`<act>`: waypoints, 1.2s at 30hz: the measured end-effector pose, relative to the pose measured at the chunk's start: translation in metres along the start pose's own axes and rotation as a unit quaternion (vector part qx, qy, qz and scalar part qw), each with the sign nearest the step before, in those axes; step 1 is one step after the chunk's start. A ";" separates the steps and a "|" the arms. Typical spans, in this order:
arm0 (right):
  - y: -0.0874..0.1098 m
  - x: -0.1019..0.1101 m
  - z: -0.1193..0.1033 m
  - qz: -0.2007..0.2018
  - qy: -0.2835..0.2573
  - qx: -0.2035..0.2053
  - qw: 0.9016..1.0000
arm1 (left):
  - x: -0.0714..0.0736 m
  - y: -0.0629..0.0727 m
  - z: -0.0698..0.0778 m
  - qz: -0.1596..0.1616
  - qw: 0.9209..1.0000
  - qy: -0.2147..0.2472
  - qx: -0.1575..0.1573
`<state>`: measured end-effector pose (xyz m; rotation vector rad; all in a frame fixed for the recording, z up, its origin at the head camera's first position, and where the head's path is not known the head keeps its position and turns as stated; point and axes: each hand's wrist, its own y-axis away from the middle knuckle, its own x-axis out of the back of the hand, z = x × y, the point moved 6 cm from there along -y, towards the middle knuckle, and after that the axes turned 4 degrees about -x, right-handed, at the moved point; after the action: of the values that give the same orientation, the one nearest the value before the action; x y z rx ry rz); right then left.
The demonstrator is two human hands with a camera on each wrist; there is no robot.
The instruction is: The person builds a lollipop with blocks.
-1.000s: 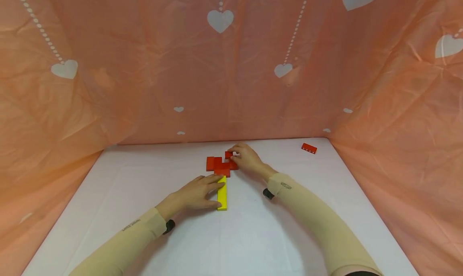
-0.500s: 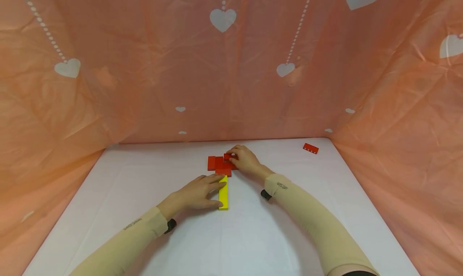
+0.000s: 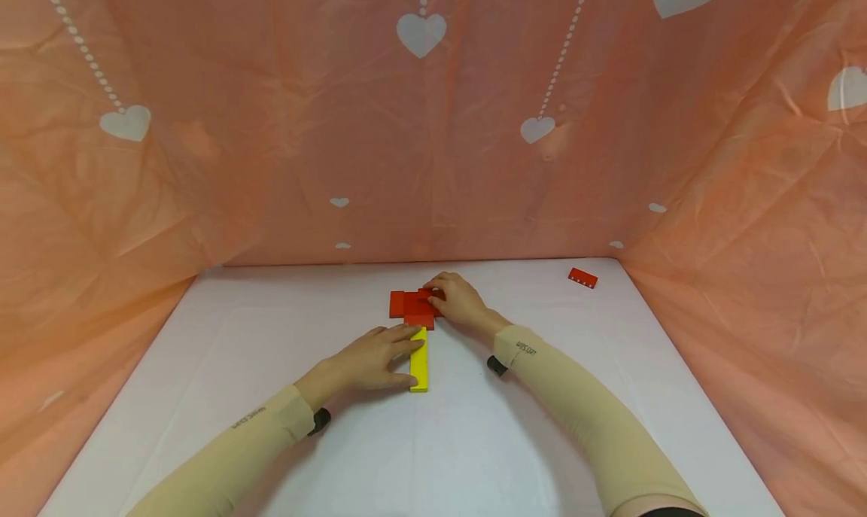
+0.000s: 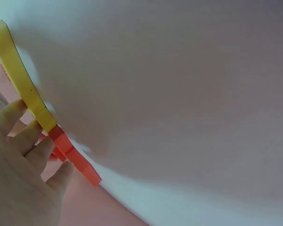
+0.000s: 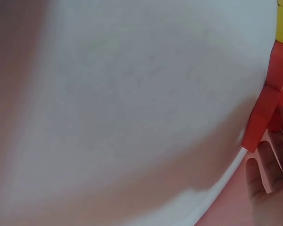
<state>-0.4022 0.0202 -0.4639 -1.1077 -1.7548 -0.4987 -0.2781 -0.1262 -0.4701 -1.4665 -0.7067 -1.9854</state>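
Note:
My left hand [image 3: 371,359] rests along a yellow strip of blocks [image 3: 419,359], fingers extended over its far end and thumb at its near end. In the left wrist view, a seam divides the yellow strip [image 4: 23,77], and red blocks [image 4: 75,157] follow on from it. Beyond the strip, several flat red blocks [image 3: 418,321] lie grouped side by side. At the group's back right, my right hand [image 3: 460,302] pinches a small red block [image 3: 424,293] between thumb and fingers, low against its neighbours. My fingers partly cover this block.
A lone red block with white dots along one edge [image 3: 582,278] lies near the back right corner of the white table [image 3: 271,314]. Orange cloth with white hearts [image 3: 433,163] encloses the back and both sides.
My right hand has moved slightly left and lowered its red block into the gap at the back of the red group. The left hand stays on the yellow strip.

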 end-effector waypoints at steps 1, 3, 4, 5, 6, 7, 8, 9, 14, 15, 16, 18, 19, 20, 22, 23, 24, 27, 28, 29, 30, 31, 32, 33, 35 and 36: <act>0.000 0.000 0.000 -0.001 0.001 -0.001 1.000 | 0.000 0.000 0.000 -0.001 1.000 0.001 0.001; 0.001 0.000 -0.001 -0.004 0.002 -0.003 1.000 | 0.000 0.000 0.000 -0.004 1.000 0.001 0.004; 0.001 0.001 -0.001 -0.005 0.002 -0.004 1.000 | 0.000 0.000 0.000 -0.004 1.000 0.002 0.004; 0.002 0.001 -0.001 -0.006 0.002 -0.005 1.000 | 0.000 0.000 0.000 -0.003 1.000 0.002 0.002; 0.002 0.001 -0.001 -0.008 0.003 -0.006 1.000 | 0.000 0.000 0.000 -0.003 1.000 0.002 0.003; 0.002 0.000 -0.001 -0.009 0.004 -0.007 1.000 | 0.000 0.000 0.000 -0.004 1.000 0.002 0.003; 0.002 0.000 -0.001 -0.010 0.003 -0.007 1.000 | 0.000 0.000 0.000 -0.005 1.000 0.002 0.002; 0.002 0.000 -0.001 -0.010 0.004 -0.007 1.000 | 0.000 0.000 0.000 -0.004 1.000 0.002 0.002; 0.002 0.000 -0.003 -0.013 0.000 -0.007 1.000 | -0.001 -0.001 0.000 -0.003 1.000 0.003 -0.001; 0.002 0.000 -0.003 -0.013 0.002 -0.008 1.000 | -0.001 -0.001 0.000 -0.001 1.000 0.002 -0.002; 0.002 0.000 -0.004 -0.012 0.002 -0.008 1.000 | -0.001 -0.001 0.000 0.000 1.000 0.002 -0.003; 0.000 0.001 -0.007 -0.008 0.004 -0.006 1.000 | -0.001 -0.001 0.000 0.000 1.000 0.002 -0.003; 0.000 0.001 -0.009 -0.006 0.005 -0.004 1.000 | 0.000 -0.001 0.000 0.000 1.000 0.003 -0.003; -0.001 0.001 -0.011 -0.006 0.007 -0.001 1.000 | 0.000 -0.001 0.000 -0.001 1.000 0.003 -0.002; -0.003 -0.001 -0.017 -0.009 0.009 0.012 1.000 | 0.000 -0.001 0.000 -0.002 1.000 0.004 -0.001; -0.004 -0.002 -0.020 -0.013 0.013 0.021 1.000 | 0.000 -0.001 0.001 -0.002 1.000 0.005 -0.001; -0.006 -0.005 -0.023 -0.018 0.019 0.029 0.999 | 0.000 -0.001 0.000 -0.002 1.000 0.006 -0.001; -0.008 -0.011 -0.032 -0.036 0.032 0.048 0.998 | -0.001 0.000 0.000 0.000 1.000 0.006 -0.003; -0.009 -0.014 -0.035 -0.041 0.037 0.052 0.997 | -0.001 0.000 0.000 0.001 1.000 0.007 -0.004; -0.010 -0.015 -0.036 -0.043 0.040 0.052 0.997 | 0.000 0.000 0.000 0.001 1.000 0.007 -0.005; -0.011 -0.017 -0.038 -0.046 0.041 0.052 0.997 | 0.000 0.000 -0.001 0.002 1.000 0.007 -0.006; -0.012 -0.017 -0.039 -0.047 0.041 0.050 0.997 | 0.000 0.000 0.000 0.003 1.000 0.006 -0.007; -0.013 -0.018 -0.039 -0.047 0.041 0.048 0.997 | 0.000 0.000 0.000 0.004 1.000 0.005 -0.009; -0.014 -0.019 -0.039 -0.046 0.041 0.047 0.997 | 0.000 0.000 0.000 0.004 1.000 0.004 -0.010; -0.015 -0.020 -0.039 -0.044 0.038 0.042 0.997 | 0.000 0.000 0.000 0.005 1.000 0.001 -0.011; -0.016 -0.021 -0.039 -0.043 0.037 0.039 0.998 | -0.001 0.000 0.000 0.005 1.000 0.000 -0.011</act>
<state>-0.3933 -0.0260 -0.4624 -0.9508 -1.7482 -0.5132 -0.2779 -0.1259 -0.4705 -1.4813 -0.6784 -1.9918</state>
